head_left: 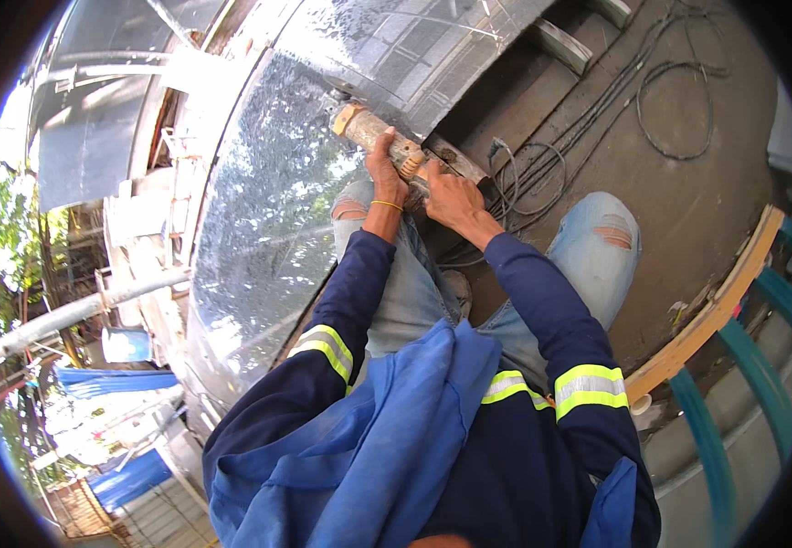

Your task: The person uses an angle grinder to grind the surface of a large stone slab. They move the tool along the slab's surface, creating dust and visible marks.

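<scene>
Both my hands hold a worn angle grinder (367, 130) with an orange-brown head and a dusty body. My left hand (387, 175) is closed round the middle of its body from the near side. My right hand (454, 199) grips the rear end, fingers wrapped round it. The grinder's disc end (339, 95) points to the far left, over a dark, glossy sheet (264, 215) that mirrors trees and the sky. Whether the disc touches the sheet, I cannot tell. Part of the tool is hidden under my fingers.
Black cables (588, 128) run in loops over the brown ground on the right, with a plug (500, 146) near the grinder's rear. Wooden blocks (562, 46) support the sheet's far edge. A wooden chair (707, 310) with teal slats stands at the right. My jeans-clad knees flank the work.
</scene>
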The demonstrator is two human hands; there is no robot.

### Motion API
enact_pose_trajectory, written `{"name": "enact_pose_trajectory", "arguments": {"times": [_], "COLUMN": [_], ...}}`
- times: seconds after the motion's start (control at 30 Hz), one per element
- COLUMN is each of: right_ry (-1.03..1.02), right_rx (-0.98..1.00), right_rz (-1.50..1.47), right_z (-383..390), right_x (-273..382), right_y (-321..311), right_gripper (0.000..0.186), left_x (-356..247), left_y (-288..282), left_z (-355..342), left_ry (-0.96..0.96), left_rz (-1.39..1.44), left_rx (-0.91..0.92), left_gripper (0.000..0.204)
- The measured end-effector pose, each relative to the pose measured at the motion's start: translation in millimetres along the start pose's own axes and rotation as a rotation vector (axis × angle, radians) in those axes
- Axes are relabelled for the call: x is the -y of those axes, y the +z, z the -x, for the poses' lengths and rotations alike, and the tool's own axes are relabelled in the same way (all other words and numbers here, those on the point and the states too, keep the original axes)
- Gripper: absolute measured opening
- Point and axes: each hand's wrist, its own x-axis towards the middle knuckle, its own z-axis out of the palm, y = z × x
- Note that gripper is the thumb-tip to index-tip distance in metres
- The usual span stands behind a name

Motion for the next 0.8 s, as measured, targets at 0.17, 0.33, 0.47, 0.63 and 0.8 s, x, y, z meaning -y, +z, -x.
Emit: {"name": "enact_pose_trajectory", "arguments": {"times": [0.17, 0.33, 0.47, 0.63, 0.8], "right_ry": [0.054, 0.077, 0.079, 0.085, 0.089], "right_rx": [-0.039, -0.053, -0.052, -0.039, -0.007], "right_rz": [-0.068, -0.087, -0.081, -0.083, -0.074], "right_z": [1.5, 5.0, 5.0, 5.9, 5.8], "right_x": [-14.6, -22.9, -28.4, -32.7, -34.8], "right_y": [3.7, 4.4, 2.4, -1.8, -2.7], "right_gripper": [0.045, 0.045, 0.044, 0.042, 0.042], "left_x": [9.3, 19.5, 25.1, 28.6, 31.1], "left_y": [16.3, 19.2, 18.6, 23.1, 23.2], "left_z": [4.8, -0.4, -5.6, -1.1, 1.2], "left_ry": [-0.033, -0.067, -0.077, -0.095, -0.099], "left_rz": [-0.038, -0.1, -0.084, -0.061, -0.055], "left_rx": [0.045, 0.051, 0.056, 0.047, 0.009], "left_gripper": [0.034, 0.033, 0.032, 0.033, 0.034]}}
